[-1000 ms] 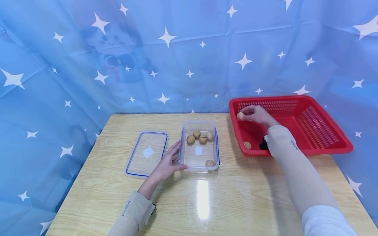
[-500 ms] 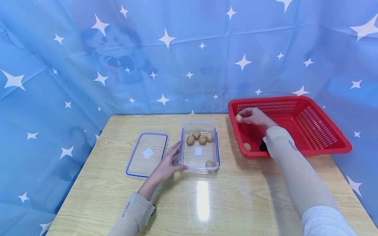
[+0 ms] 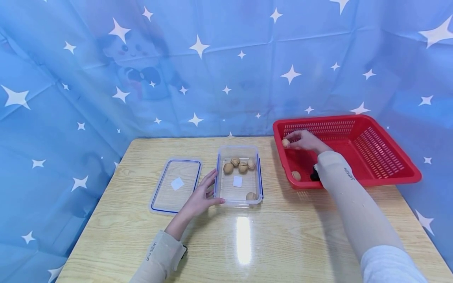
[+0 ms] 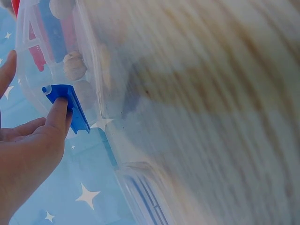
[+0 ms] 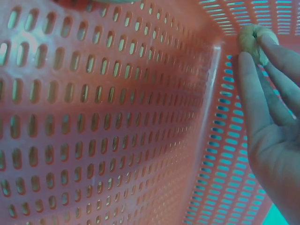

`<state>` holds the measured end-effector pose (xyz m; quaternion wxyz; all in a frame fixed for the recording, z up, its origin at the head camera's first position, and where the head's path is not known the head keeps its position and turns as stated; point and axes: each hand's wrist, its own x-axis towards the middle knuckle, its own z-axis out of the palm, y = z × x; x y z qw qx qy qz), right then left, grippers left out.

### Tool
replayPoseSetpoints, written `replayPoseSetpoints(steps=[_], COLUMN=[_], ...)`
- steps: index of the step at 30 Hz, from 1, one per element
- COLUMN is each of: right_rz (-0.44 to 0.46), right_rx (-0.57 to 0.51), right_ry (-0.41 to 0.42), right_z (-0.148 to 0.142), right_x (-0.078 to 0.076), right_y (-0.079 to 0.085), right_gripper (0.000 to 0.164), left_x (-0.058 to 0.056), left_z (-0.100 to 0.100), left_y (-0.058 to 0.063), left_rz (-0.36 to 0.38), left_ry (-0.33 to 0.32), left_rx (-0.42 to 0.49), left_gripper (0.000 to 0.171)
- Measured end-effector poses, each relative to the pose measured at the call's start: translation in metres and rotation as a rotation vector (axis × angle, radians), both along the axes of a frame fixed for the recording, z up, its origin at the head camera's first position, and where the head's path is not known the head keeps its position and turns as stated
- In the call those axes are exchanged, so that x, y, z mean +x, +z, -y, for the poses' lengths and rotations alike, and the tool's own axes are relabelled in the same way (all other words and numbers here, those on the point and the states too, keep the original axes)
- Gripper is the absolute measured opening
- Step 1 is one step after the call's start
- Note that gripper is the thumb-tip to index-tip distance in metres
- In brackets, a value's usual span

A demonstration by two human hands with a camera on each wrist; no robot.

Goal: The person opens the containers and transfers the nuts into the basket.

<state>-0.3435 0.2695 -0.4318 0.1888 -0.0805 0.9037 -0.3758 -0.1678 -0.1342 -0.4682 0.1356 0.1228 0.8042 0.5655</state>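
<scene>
My right hand [image 3: 306, 141] is inside the red basket [image 3: 391, 182] near its left wall. It pinches a walnut [image 3: 285, 143] between thumb and fingertips; the right wrist view shows this walnut [image 5: 251, 43] held by the fingertips. Another walnut [image 3: 296, 175] lies in the basket's near left corner. With fingers fairly straight, my left hand [image 3: 199, 199] rests against the left side and near corner of a clear plastic box [image 3: 226, 193]. In the left wrist view a fingertip touches the box's blue clip [image 4: 75, 110]. Several walnuts [image 3: 243, 167] lie in the box, one [image 3: 251, 196] near its front.
A clear lid [image 3: 166, 188] with a blue seal lies on the wooden table [image 3: 283, 236] left of the box. A white paper square [image 3: 177, 183] shows on the lid, another [image 3: 238, 181] on the box floor. A blue star-patterned cloth [image 3: 226, 70] hangs behind.
My right hand, pinching the walnut, has moved slightly left and down inside the basket. My left hand stays at the box.
</scene>
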Motion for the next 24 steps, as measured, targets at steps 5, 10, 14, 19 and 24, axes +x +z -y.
replayPoseSetpoints(steps=[5, 10, 14, 19, 24], right_rz=[0.01, 0.025, 0.031, 0.017, 0.019], right_rx=[0.011, 0.009, 0.009, 0.033, 0.006], right_ry=[0.02, 0.031, 0.028, 0.012, -0.019], right_z=[0.0, -0.0007, -0.0002, -0.0022, -0.0052], right_x=[0.0, -0.0008, -0.0007, -0.0015, -0.0013], right_y=[-0.0013, -0.0029, -0.003, -0.0024, 0.0015], right_gripper=[0.057, 0.059, 0.061, 0.061, 0.063], left_x=[-0.0005, -0.0005, -0.0005, 0.0, -0.0008], left_z=[0.0004, 0.0001, 0.0002, 0.0004, -0.0001], left_y=[-0.0007, -0.0011, -0.0015, -0.0012, -0.0002], left_rz=[-0.009, -0.017, -0.008, -0.009, -0.004], left_ry=[-0.004, -0.008, -0.002, -0.004, -0.006], left_rx=[-0.004, -0.003, -0.007, -0.008, -0.007], left_gripper=[0.098, 0.097, 0.099, 0.098, 0.098])
